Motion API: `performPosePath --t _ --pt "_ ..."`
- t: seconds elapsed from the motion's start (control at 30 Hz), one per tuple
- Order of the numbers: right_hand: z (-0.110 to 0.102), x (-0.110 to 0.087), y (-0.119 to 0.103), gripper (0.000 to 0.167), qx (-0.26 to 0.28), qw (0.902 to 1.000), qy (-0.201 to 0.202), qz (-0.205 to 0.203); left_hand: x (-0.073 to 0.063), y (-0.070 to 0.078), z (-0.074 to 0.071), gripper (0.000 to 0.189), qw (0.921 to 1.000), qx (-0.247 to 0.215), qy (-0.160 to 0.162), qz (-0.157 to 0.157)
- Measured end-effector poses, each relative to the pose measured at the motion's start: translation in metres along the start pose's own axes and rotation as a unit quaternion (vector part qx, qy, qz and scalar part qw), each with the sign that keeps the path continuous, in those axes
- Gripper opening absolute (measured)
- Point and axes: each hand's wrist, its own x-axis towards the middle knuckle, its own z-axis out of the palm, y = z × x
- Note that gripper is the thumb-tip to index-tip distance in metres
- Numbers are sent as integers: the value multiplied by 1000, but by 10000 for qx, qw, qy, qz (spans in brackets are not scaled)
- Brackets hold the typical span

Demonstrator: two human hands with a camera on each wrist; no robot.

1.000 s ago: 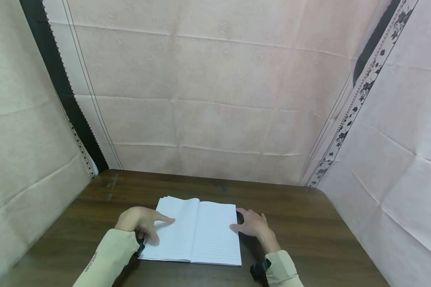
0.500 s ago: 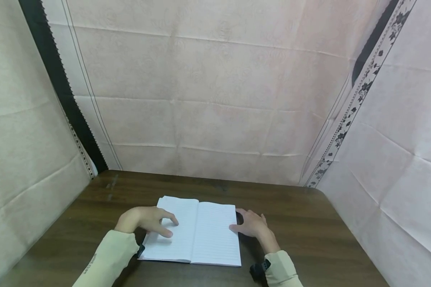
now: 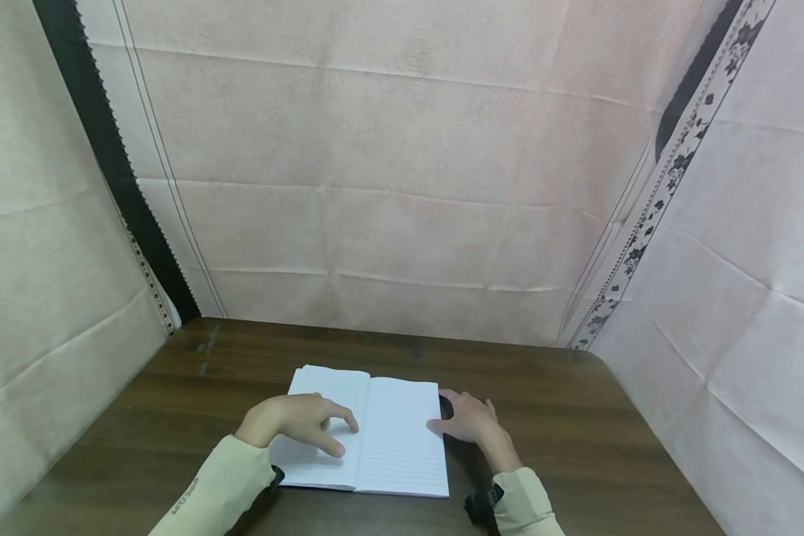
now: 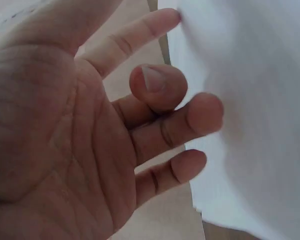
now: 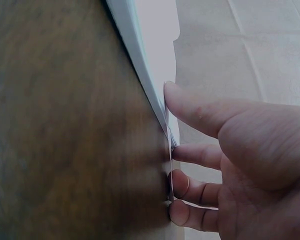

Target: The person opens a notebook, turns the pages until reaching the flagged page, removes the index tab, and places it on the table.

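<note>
An open notebook point(image 3: 402, 454) with lined white pages lies flat, its spine running away from me. Over its left page is my left hand point(image 3: 301, 420), fingers loosely bent and thumb apart from them, holding nothing. In the left wrist view, one fingertip of that hand point(image 4: 90, 135) meets the white paper point(image 4: 265, 125). My right hand point(image 3: 470, 418) grips the notebook's right edge. The right wrist view shows its thumb on top of the page and the other fingers point(image 5: 180, 212) at the edge, with a thin sheet between.
The notebook rests on a dark brown wooden table point(image 3: 529, 394). Pale cloth point(image 3: 402, 186) hangs behind the table and along both sides. A black wrist device point(image 3: 482, 506) sits below the right cuff.
My left hand has moved right from the notebook's left edge to the middle of the left page. The left page has settled flatter. The right hand keeps its place.
</note>
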Motion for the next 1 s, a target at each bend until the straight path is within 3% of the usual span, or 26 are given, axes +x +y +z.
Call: performPosePath --t 0.4,0.77,1.0 --pt "0 2 0 71 -59 10000 -55 11 18 27 21 47 9945 550 89 885" --pt "-1 1 0 71 -97 10000 10 -16 33 40 36 52 9852 1062 240 1321" --pt "-1 2 0 71 -39 10000 19 0 33 51 41 65 9799 1520 373 1236"
